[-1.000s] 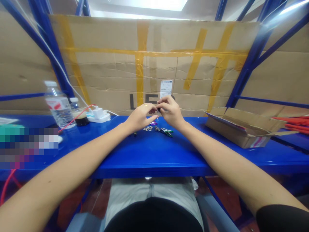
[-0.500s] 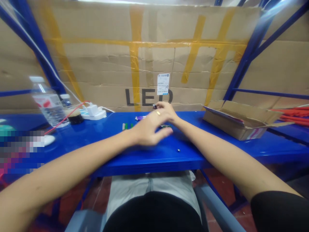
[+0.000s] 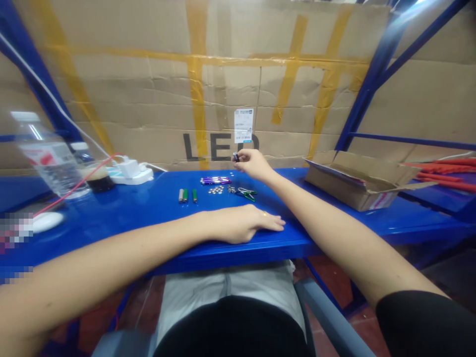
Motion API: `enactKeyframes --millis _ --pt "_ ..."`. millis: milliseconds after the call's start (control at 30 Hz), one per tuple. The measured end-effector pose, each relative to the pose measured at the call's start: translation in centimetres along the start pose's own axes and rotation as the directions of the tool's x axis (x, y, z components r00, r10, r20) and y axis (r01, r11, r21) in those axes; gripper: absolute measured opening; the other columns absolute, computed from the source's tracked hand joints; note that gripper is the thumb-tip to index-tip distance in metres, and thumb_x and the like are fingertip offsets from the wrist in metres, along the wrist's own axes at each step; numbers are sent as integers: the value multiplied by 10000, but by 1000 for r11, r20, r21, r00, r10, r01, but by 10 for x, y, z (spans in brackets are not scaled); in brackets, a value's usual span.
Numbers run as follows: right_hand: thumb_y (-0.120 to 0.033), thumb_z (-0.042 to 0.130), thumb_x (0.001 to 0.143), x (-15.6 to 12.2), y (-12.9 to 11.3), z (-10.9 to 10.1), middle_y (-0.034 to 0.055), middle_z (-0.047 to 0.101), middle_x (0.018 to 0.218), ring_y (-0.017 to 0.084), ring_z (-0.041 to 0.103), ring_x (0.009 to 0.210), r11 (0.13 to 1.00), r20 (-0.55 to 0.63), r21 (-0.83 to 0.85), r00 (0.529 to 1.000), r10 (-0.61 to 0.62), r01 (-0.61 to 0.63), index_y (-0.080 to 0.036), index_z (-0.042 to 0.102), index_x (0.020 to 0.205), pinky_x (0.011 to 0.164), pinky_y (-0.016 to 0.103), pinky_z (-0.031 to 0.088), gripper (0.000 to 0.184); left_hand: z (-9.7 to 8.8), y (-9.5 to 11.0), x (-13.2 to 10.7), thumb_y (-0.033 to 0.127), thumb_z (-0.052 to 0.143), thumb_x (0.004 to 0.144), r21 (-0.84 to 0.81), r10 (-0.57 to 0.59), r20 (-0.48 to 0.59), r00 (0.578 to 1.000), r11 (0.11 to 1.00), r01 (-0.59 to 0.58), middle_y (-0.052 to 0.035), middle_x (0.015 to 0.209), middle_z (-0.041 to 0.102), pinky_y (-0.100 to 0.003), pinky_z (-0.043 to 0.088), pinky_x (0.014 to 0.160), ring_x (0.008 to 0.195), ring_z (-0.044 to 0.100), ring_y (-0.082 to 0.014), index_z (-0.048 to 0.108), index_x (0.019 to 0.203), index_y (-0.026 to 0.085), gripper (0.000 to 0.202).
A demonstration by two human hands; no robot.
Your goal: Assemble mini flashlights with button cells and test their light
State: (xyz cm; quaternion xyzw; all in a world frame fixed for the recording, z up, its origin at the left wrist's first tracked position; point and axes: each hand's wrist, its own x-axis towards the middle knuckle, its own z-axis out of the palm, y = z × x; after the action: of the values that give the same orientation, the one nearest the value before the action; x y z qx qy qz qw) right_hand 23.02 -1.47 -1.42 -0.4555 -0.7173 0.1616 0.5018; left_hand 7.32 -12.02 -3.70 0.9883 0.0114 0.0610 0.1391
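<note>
My left hand [image 3: 247, 224] lies palm down near the front edge of the blue table [image 3: 148, 213], fingers stretched out flat, with a ring on one finger. My right hand [image 3: 253, 162] is raised at the back of the table and pinches a small dark part [image 3: 235, 157] between its fingertips. Below it lie purple tubes [image 3: 215, 180], a cluster of small silver button cells [image 3: 215, 190], three small cylinders in silver and green [image 3: 188, 195] and a green-handled tool [image 3: 247, 192].
An open cardboard box [image 3: 357, 183] sits at the right, with red sticks [image 3: 446, 178] behind it. At the left stand a water bottle [image 3: 48, 156], a dark jar [image 3: 98, 177], a white power strip [image 3: 130, 171] and a white mouse [image 3: 46, 221]. Taped cardboard [image 3: 223, 99] walls the back.
My hands have parted: the left came away from the right, swept toward me and settled flat near the front edge. My right hand stays raised with the small part. The view tilted down.
</note>
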Motion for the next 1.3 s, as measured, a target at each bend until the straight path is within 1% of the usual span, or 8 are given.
enactKeyframes --millis 133,233,400,533,700,800,1100,1300 --pt "-93 629 665 -2 0 1 1 610 630 144 593 596 996 95 75 995 42 -49 -137 653 818 595 276 502 161 -10 -32 -13 35 439 902 92 -27 -157 987 995 42 -70 1274 681 -315 477 1062 1219 619 -182 688 1163 187 392" --pt "-86 641 654 -3 1 1 5 623 650 141 593 605 995 124 85 991 44 -55 -137 657 808 594 273 509 162 -28 -50 -22 94 452 922 176 -102 -323 941 970 166 -85 1144 731 -351 509 981 1098 672 -205 699 1039 172 284" --pt "-131 690 656 -3 5 1 7 624 657 134 581 605 997 147 76 989 14 -25 -134 669 793 597 277 502 139 -64 -64 -35 165 525 891 226 -180 -603 777 896 383 -100 978 731 -323 519 797 870 682 -189 655 985 140 162" --pt "-141 670 684 -5 3 3 1 608 636 139 574 592 999 174 30 985 18 -24 -133 689 857 614 303 509 174 -75 -77 -43 202 563 870 130 -250 -709 660 873 470 -84 862 739 -318 506 735 780 675 -182 685 909 148 139" --pt "-148 663 695 -9 -2 6 12 640 736 151 582 672 998 218 5 974 -60 60 -135 704 942 685 327 499 251 -69 -93 -49 194 595 838 26 -271 -752 602 899 437 -30 653 704 -300 500 658 618 644 -150 710 868 172 121" --pt "-144 668 688 -9 -1 9 13 645 778 146 579 701 995 245 -2 965 -93 96 -132 691 978 697 315 485 291 -65 -96 -48 190 600 834 -4 -262 -769 583 914 405 -13 634 697 -294 510 659 609 651 -143 718 866 182 123" --pt "-158 675 669 -11 -4 10 4 634 757 156 593 717 992 248 11 960 -127 129 -134 671 900 721 319 469 232 -61 -90 -43 214 661 819 -143 -307 -792 528 934 329 -39 797 743 -317 538 767 771 682 -165 739 871 170 104" --pt "-205 711 648 -13 -9 11 2 650 737 164 603 740 971 244 183 950 -196 154 -147 662 795 752 324 480 166 -53 -91 -36 215 724 767 -268 -288 -813 506 957 114 -86 960 737 -361 552 850 898 683 -190 761 890 156 142"
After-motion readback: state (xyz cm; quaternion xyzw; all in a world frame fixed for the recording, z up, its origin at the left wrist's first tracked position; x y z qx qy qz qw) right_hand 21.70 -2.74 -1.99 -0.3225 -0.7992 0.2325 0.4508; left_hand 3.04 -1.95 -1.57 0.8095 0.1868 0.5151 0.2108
